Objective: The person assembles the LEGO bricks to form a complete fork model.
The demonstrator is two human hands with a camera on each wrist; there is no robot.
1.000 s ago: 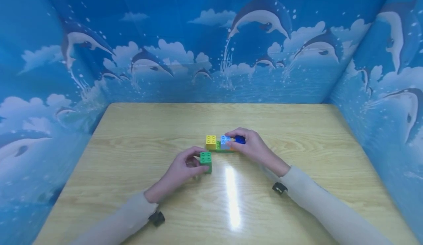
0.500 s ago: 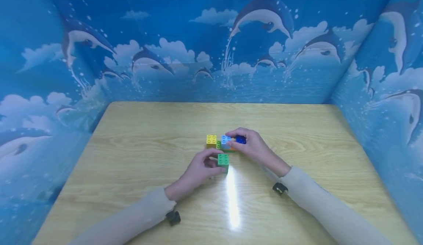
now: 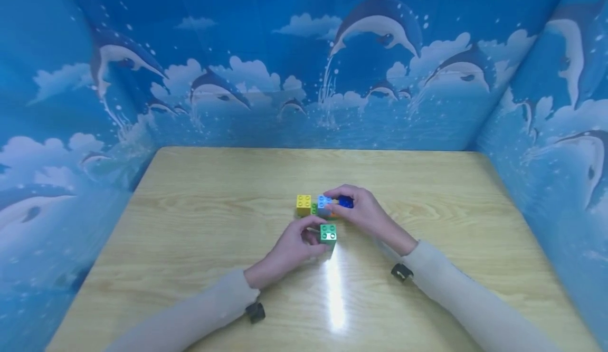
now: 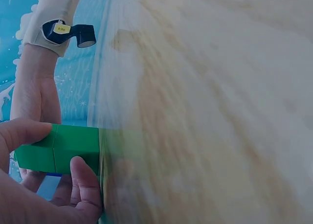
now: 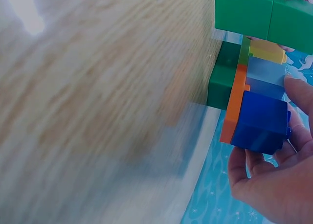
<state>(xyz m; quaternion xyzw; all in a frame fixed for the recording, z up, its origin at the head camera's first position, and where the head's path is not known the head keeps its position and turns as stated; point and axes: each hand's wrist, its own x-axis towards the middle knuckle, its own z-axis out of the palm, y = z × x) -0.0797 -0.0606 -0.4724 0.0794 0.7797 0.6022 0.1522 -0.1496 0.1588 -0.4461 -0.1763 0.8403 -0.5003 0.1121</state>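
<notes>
My left hand (image 3: 294,244) pinches a stack of two green bricks (image 3: 328,233) between thumb and fingers. The stack is upright, at or just above the table, in front of a built row of bricks. My right hand (image 3: 363,212) grips that row by its light blue brick (image 3: 324,204), reaching over a dark blue brick (image 5: 259,123). Both blue bricks sit on an orange plate (image 5: 234,104) in the right wrist view. Beneath lies a dark green base (image 5: 226,75). A yellow brick (image 3: 304,204) forms the row's left end, beside a lime green piece (image 3: 314,209).
The wooden table (image 3: 214,183) reaches to walls of blue dolphin-print cloth (image 3: 304,104) at the back and both sides. A strip of light (image 3: 335,294) reflects off the tabletop. Each wrist wears a small black camera, such as the left wrist's camera (image 3: 255,312).
My left hand has moved right with the green stack, from below the yellow brick to below the light blue one. My right hand has stayed put on the row.
</notes>
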